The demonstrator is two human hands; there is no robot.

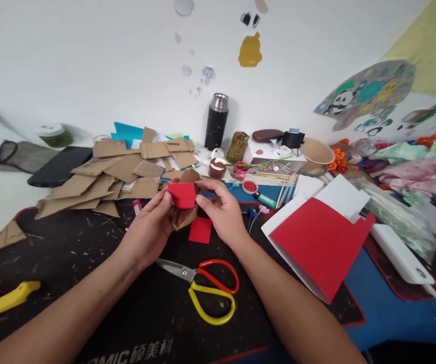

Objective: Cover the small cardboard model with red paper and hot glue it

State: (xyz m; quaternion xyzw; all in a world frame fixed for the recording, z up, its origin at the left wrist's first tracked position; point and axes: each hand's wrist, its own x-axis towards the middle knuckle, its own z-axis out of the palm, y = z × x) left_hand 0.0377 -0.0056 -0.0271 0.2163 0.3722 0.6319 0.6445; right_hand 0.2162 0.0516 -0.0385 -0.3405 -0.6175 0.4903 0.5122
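Between my two hands, above the black mat, is a small brown cardboard piece (186,221) with a red corrugated square (182,195) against its near face. My left hand (152,222) is closed on its left side, thumb on the red square's edge. From the right, my right hand (221,207) pinches the square's right edge. A second red corrugated square (200,230) lies on the mat just below. Closer to me rest scissors (198,283) with one red and one yellow handle, blades partly spread. The fingers hide part of the cardboard piece's shape.
Cut cardboard pieces (107,172) are heaped at the back left. A black thermos (216,121) stands by the wall. On the right lie a large red corrugated sheet (322,242) and a white corded device (403,255). A yellow-handled tool (9,301) is at the left edge.
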